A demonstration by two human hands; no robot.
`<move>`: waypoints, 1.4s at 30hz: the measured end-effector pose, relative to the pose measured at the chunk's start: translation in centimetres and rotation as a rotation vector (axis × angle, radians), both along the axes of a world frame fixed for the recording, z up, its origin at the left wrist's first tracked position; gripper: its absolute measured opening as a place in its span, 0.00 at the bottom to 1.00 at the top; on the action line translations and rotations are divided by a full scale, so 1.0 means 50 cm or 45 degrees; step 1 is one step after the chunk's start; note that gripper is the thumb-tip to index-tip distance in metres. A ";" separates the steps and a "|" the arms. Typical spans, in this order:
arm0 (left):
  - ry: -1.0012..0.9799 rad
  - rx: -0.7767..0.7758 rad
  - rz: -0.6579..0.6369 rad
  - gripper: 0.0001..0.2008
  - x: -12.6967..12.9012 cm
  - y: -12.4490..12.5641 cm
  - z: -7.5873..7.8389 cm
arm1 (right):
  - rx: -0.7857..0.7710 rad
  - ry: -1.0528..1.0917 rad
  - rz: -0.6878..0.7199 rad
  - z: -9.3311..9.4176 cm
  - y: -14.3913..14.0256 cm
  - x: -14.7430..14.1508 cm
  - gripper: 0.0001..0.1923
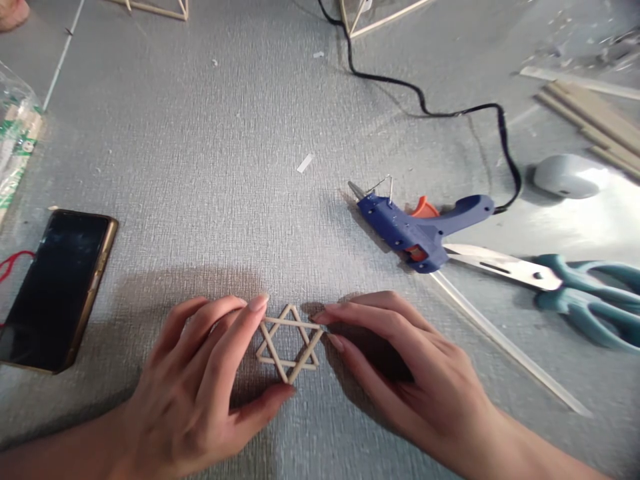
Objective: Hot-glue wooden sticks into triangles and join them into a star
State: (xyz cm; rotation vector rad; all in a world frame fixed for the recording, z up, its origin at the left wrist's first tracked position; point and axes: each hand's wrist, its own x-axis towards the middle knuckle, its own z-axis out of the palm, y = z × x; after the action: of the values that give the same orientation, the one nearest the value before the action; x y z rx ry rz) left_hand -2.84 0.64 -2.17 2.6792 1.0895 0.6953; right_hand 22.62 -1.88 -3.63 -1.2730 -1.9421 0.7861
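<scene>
A small six-pointed star [301, 363] made of thin wooden sticks rests on the grey textured table, formed from two overlapping triangles. My left hand [200, 380] holds its left side, with the index fingertip at the upper left corner and the thumb by the bottom point. At the upper right corner, the thumb and index fingertips of my right hand [410, 360] close in a loose pinch on the star. Beyond my right hand lies a blue hot glue gun [400, 223] on its side, with an orange trigger and a clear glue stick [510, 347] sticking out of its back.
Teal-handled scissors [575, 280] touch the glue gun. A black cord [415, 90] runs toward the back. A phone [55, 287] and plastic packaging [20, 140] lie left. A grey-white mouse-like object [570, 177] and wooden strips [590, 120] sit right. Stick frames [385, 20] stand at the back.
</scene>
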 end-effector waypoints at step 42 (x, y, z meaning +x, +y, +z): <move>-0.357 -0.593 -0.020 0.36 -0.032 0.043 -0.006 | 0.085 0.013 -0.038 0.009 0.003 -0.005 0.18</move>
State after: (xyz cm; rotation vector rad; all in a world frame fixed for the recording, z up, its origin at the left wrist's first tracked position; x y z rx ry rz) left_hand -4.43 2.79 -2.48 2.1251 1.0067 0.6872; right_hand 22.35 -1.72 -3.18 -1.2528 -1.9211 0.7056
